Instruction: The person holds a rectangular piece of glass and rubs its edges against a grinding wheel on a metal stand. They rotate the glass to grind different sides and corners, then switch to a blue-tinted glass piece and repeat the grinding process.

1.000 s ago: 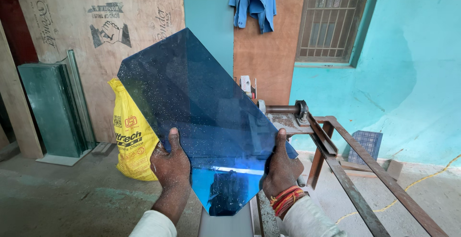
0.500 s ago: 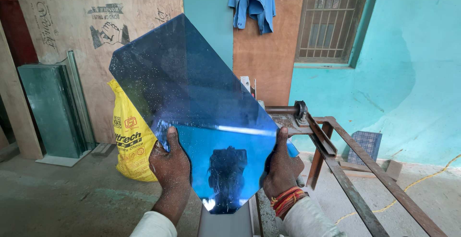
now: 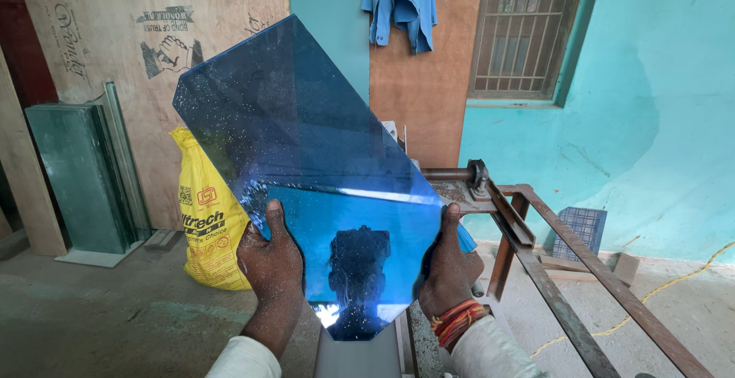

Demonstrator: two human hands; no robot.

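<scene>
blue glass sheet [image 3: 306, 171] is held up, tilted, left hand [image 3: 268, 267] and right hand [image 3: 448, 271] fingers gripping its edges. behind: rusty metal frame [image 3: 551, 271], yellow sack [image 3: 207, 225], plywood [image 3: 115, 34], teal wall [image 3: 658, 102], concrete floor [image 3: 115, 317].

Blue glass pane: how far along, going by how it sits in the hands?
Done: the blue glass pane is already cut with angled corners and is lifted off any support. In hand: left hand and right hand grip its opposite lower edges, pane tilted toward the camera, specks on its face. Left: it is not set down; the rusty metal frame sits to the right.
</scene>
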